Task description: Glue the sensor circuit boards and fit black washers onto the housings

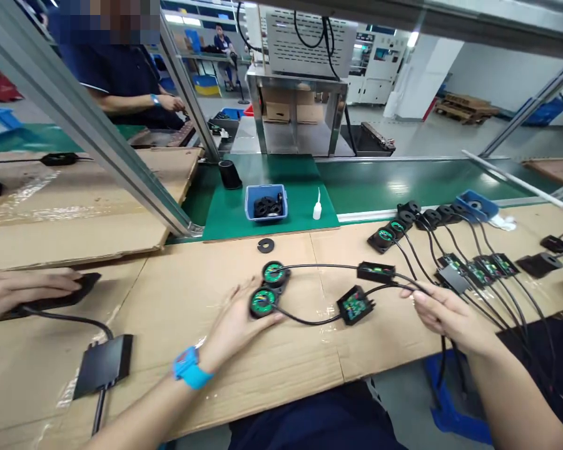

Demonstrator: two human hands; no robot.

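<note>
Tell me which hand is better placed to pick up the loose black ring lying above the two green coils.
Left. The left hand lies open against the green coils, just below the black ring; the right hand is farther off, gripping cables.

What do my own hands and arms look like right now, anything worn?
The left hand and right hand are bare, no gloves. Forearms are uncovered; no sleeves show. The left wrist carries a bright blue wristband with a small red mark; the right wrist is bare.
</note>
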